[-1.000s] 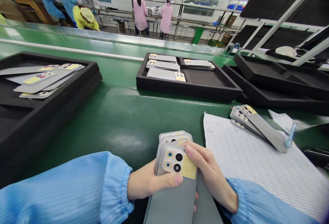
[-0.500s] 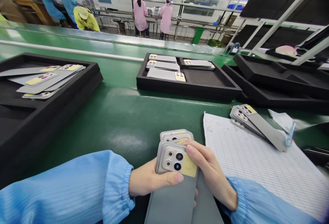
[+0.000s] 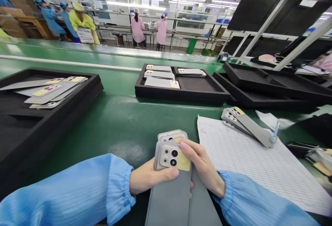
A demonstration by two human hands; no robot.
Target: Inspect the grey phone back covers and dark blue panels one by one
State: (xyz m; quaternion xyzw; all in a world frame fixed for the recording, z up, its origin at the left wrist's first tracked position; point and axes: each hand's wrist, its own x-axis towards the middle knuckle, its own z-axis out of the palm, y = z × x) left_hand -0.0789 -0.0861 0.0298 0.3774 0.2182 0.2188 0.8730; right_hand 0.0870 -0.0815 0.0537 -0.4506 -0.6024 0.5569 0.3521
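Note:
A stack of grey phone back covers (image 3: 169, 195) is held upright at the front, their camera ends up. My left hand (image 3: 153, 177) is closed round its left side, thumb across the front cover below the lens block and some fingertips showing at the right edge. On the upper right, the fingers of my right hand (image 3: 201, 160) grip the stack by the yellow patch beside the lenses. More covers (image 3: 172, 136) stick up behind the front ones, fanned slightly to the right lower down. Both sleeves are blue.
A black tray (image 3: 181, 96) with stacked covers stands ahead, another tray (image 3: 90, 94) with loose covers at left. Black trays (image 3: 272, 98) pile up at right. Fanned covers (image 3: 249, 125) and a pen (image 3: 275, 132) lie on a lined sheet (image 3: 233, 163). Co-workers are beyond the bench.
My view has tilted up and shifted slightly right. Both hands keep their hold on the covers. In the background, the person in yellow has straightened up with a white stack in their arms.

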